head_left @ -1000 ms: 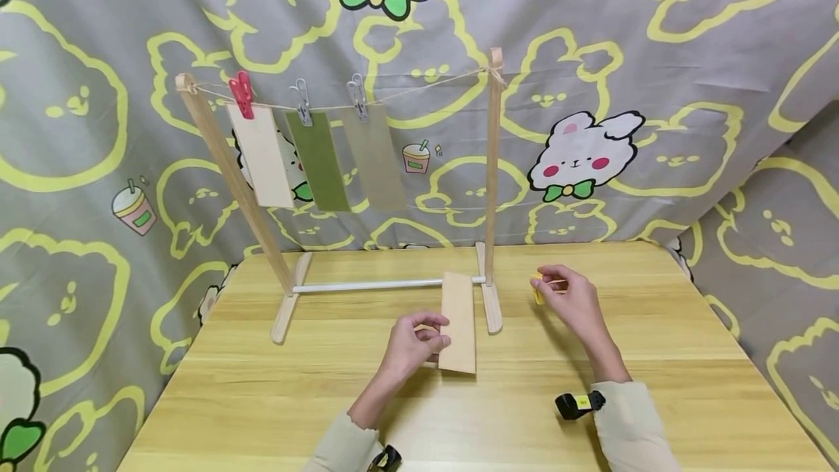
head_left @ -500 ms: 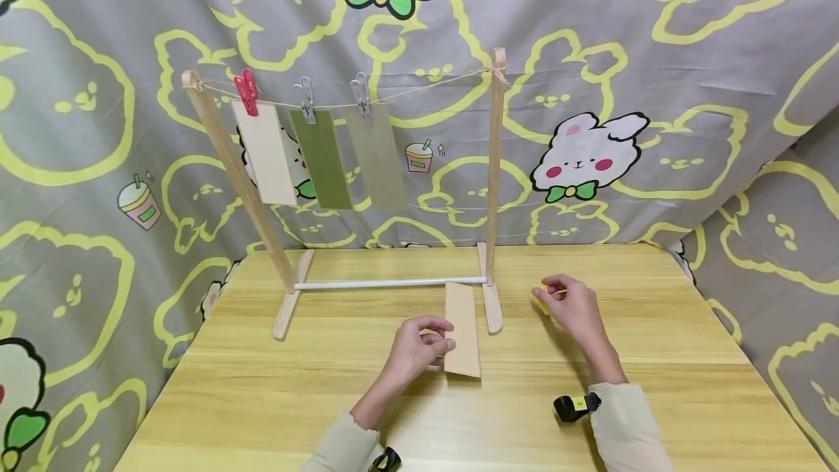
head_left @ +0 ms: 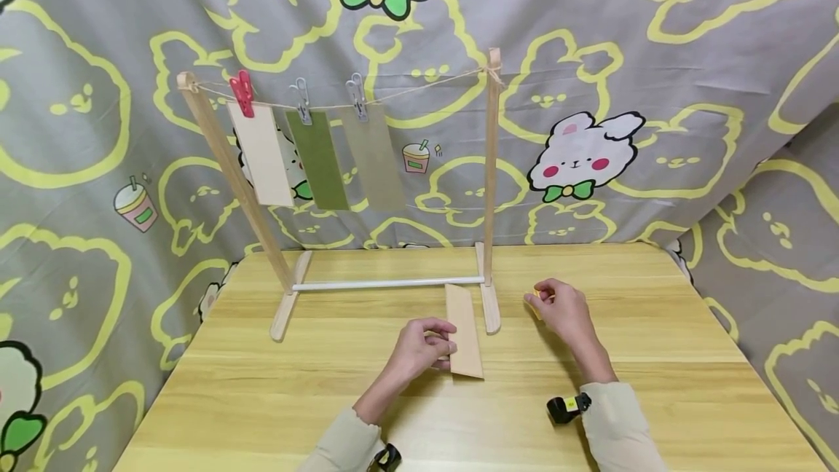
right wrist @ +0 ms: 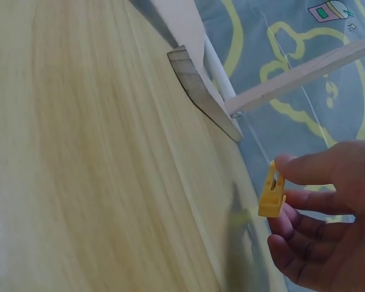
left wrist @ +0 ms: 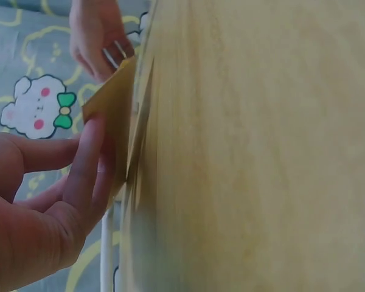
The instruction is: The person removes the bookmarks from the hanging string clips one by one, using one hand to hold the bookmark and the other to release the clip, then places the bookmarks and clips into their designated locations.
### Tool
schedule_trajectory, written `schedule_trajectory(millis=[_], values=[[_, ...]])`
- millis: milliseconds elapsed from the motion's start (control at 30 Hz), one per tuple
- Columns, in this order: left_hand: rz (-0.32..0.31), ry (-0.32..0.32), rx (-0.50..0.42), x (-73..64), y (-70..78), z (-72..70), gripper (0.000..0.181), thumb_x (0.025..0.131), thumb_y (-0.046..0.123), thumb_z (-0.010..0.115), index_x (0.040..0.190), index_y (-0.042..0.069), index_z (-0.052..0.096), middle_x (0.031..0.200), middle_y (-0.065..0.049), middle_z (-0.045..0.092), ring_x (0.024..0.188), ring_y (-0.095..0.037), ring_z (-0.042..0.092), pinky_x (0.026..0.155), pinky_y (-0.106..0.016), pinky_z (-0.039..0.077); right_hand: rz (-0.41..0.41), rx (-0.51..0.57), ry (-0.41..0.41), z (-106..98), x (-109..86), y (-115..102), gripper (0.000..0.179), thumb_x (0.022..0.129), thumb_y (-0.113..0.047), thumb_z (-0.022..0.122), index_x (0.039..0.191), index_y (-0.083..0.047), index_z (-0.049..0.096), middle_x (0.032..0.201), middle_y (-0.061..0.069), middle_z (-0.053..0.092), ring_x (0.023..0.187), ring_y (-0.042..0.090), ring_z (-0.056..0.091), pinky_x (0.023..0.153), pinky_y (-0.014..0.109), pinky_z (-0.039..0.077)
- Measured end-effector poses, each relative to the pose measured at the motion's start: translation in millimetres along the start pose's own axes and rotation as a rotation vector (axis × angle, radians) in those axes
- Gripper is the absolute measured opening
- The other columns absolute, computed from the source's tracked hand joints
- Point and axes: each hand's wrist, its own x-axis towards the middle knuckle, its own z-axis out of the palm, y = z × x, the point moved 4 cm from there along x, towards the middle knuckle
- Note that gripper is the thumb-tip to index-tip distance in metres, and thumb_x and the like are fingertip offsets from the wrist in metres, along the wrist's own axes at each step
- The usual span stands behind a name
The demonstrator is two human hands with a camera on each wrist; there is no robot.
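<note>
My left hand (head_left: 419,348) pinches the long left edge of a pale tan rectangular card (head_left: 464,332), which tilts over the table in front of the rack's right foot. In the left wrist view the card (left wrist: 112,115) stands on edge between thumb and fingers. To its right, my right hand (head_left: 565,312) holds a small yellow clothespin (right wrist: 272,193) between thumb and fingertips, above the table. From the wooden rack's string (head_left: 432,84) hang a cream card (head_left: 262,155) by a red clothespin (head_left: 242,93), and a green card (head_left: 318,162) and a grey-beige card (head_left: 373,159) by grey clothespins.
The rack has two wooden posts, the right post (head_left: 492,181) nearer the hands, joined low by a white rod (head_left: 387,284). Its right foot (head_left: 488,308) lies between both hands. A patterned curtain (head_left: 590,42) hangs behind the wooden table (head_left: 314,399).
The card in my left hand has shifted slightly right and towards me. My right hand has lowered a little with the yellow clothespin and come slightly left. The hanging cards stay put.
</note>
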Motion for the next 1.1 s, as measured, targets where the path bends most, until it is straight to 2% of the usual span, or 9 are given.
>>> schedule_trajectory(millis=[200, 500, 733, 933, 1100], values=[[-0.017, -0.037, 0.007, 1.3, -0.1, 1.1, 0.029, 0.086, -0.017, 0.068, 0.115, -0.012, 0.068, 0.098, -0.020, 0.065, 0.080, -0.026, 0.071, 0.063, -0.035, 0.064, 0.002, -0.008, -0.011, 3, -0.5, -2, 0.029, 0.093, -0.015, 0.075, 0.108, 0.008, 0.069, 0.084, 0.009, 0.065, 0.076, 0.022, 0.060, 0.066, 0.033, 0.047], [-0.068, -0.102, -0.008, 0.9, -4.4, 2.9, 0.034, 0.086, -0.023, 0.062, 0.118, -0.012, 0.066, 0.098, -0.024, 0.062, 0.074, -0.022, 0.069, 0.066, -0.039, 0.064, 0.030, -0.033, -0.046, 8, -2.5, -1, 0.032, 0.093, -0.018, 0.075, 0.111, 0.009, 0.068, 0.086, 0.010, 0.065, 0.076, 0.024, 0.057, 0.068, 0.036, 0.050], [-0.082, -0.139, 0.012, 1.1, -3.0, 3.0, 0.034, 0.087, -0.018, 0.067, 0.120, -0.013, 0.064, 0.087, -0.015, 0.064, 0.070, -0.026, 0.071, 0.067, -0.039, 0.064, 0.058, -0.056, -0.068, 11, -4.0, -1, 0.034, 0.093, -0.020, 0.076, 0.110, 0.009, 0.070, 0.085, 0.011, 0.066, 0.074, 0.023, 0.057, 0.065, 0.035, 0.050], [-0.065, -0.172, 0.087, 0.7, 1.5, 1.3, 0.037, 0.085, -0.015, 0.072, 0.121, -0.014, 0.064, 0.090, -0.014, 0.059, 0.072, -0.022, 0.068, 0.068, -0.037, 0.064, 0.058, -0.070, -0.076, 12, -5.3, -3, 0.034, 0.092, -0.020, 0.077, 0.107, 0.009, 0.070, 0.081, 0.010, 0.064, 0.069, 0.022, 0.055, 0.061, 0.035, 0.048], [-0.037, -0.189, 0.211, -0.3, 6.9, 0.8, 0.039, 0.084, -0.012, 0.074, 0.121, -0.014, 0.064, 0.089, -0.012, 0.059, 0.073, -0.017, 0.061, 0.066, -0.037, 0.064, 0.054, -0.081, -0.079, 12, -6.1, -4, 0.034, 0.092, -0.021, 0.077, 0.107, 0.009, 0.069, 0.081, 0.009, 0.063, 0.069, 0.022, 0.055, 0.062, 0.035, 0.049]])
